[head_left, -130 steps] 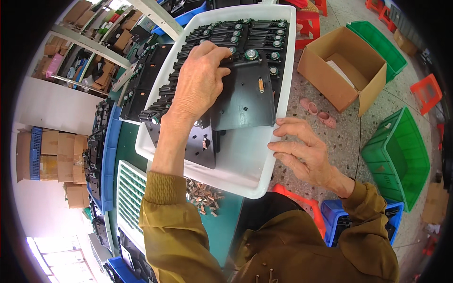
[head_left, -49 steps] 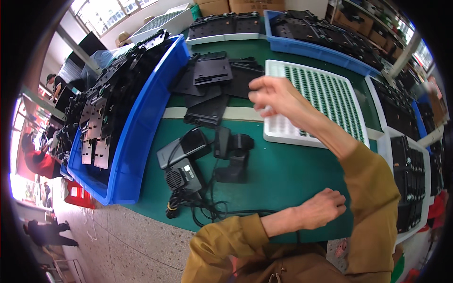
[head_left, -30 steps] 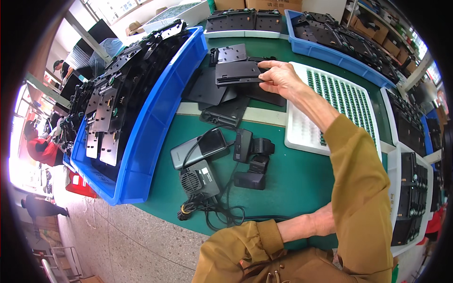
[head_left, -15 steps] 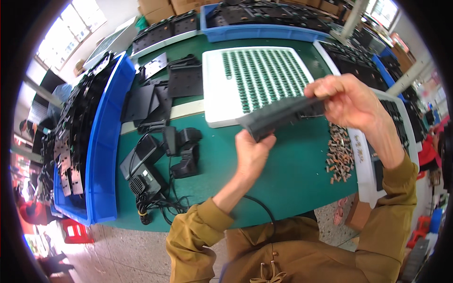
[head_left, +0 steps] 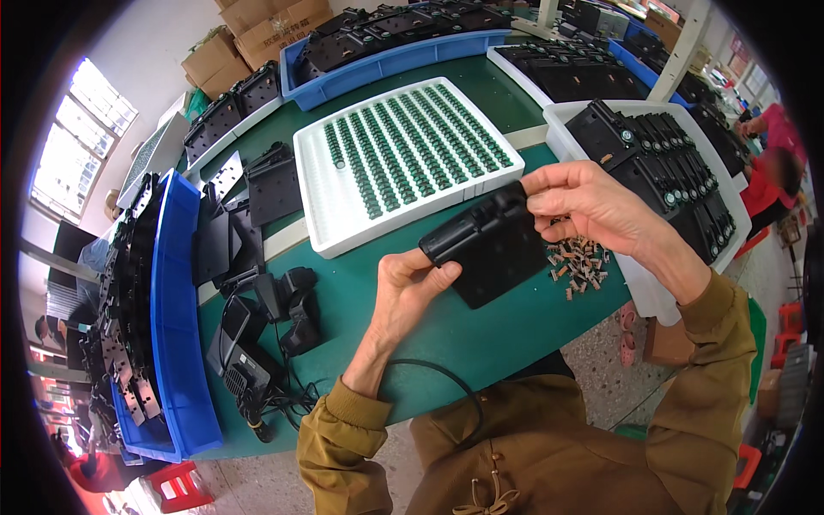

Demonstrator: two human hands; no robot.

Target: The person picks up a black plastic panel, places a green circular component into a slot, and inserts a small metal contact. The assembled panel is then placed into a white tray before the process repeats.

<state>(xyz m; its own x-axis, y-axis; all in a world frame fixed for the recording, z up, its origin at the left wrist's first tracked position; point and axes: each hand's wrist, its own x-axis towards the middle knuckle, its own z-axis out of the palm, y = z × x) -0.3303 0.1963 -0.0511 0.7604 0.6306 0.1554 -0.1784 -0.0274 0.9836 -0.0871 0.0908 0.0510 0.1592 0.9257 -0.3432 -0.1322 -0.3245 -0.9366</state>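
Observation:
Between my hands is a black plastic part (head_left: 506, 257), a flat plate with a rounded, hinge-like bar along its upper edge. My left hand (head_left: 405, 287) grips the left end of that bar, thumb on the near side. At the other end, the fingers of my right hand (head_left: 592, 206) pinch the bar's right tip; whether they also hold something small is hidden. Just beyond the part lies a white tray (head_left: 322, 225) with rows of small green-and-dark pieces (head_left: 421, 146). Below my right hand are many small copper-coloured pieces (head_left: 579, 266) in a pile on the green table (head_left: 506, 330).
A white bin (head_left: 639, 283) of similar black parts stands at the right. Blue bins (head_left: 184, 343) (head_left: 395, 64) with more black parts stand left and at the back. Black corded devices (head_left: 249, 360) and loose black plates (head_left: 273, 193) lie at the left. A cable (head_left: 442, 369) crosses the front edge.
The black part has been turned so its flat plate now hangs down toward me, with the bar on top. Both hands still hold it. The view has swung to the right.

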